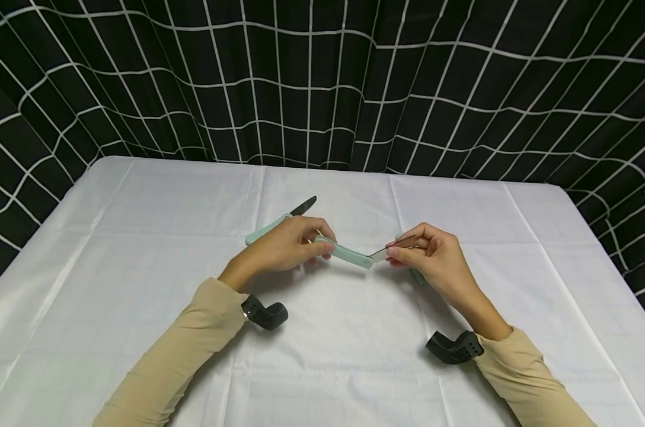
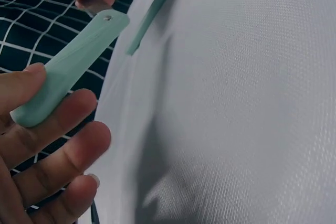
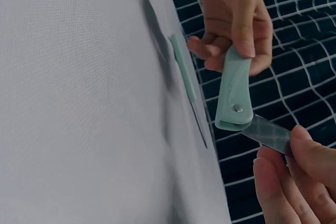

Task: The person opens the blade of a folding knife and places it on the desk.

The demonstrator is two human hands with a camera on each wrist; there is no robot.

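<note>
A white-clothed bench (image 1: 333, 362) spreads beneath the work, with a black gridded curtain (image 1: 306, 77) behind it. A mint knife (image 1: 349, 254) is held above the bench, between the person's hands. The left grip (image 1: 292, 243) pinches its handle between thumb and fingers; the right grip (image 1: 434, 252) pinches its blade (image 1: 379, 255), which stands out from the handle at an angle.

Two more mint knives lie close by. The far knife (image 1: 266, 230) rests just beyond the left grip, its dark blade (image 1: 303, 206) out; that hand covers part of it. The near knife (image 1: 417, 276) lies under the right grip, which blocks most of it from the head view.

The left wrist view uncovers more of the near knife's handle, but I cannot tell how its blade sits. The right wrist view shows the far knife edge-on, its blade a thin dark line, and also shows the slot in the held handle's end and its rivet (image 3: 238, 108). Only the head view shows the black wrist mounts (image 1: 269, 315) and tan sleeves (image 1: 194, 338).
</note>
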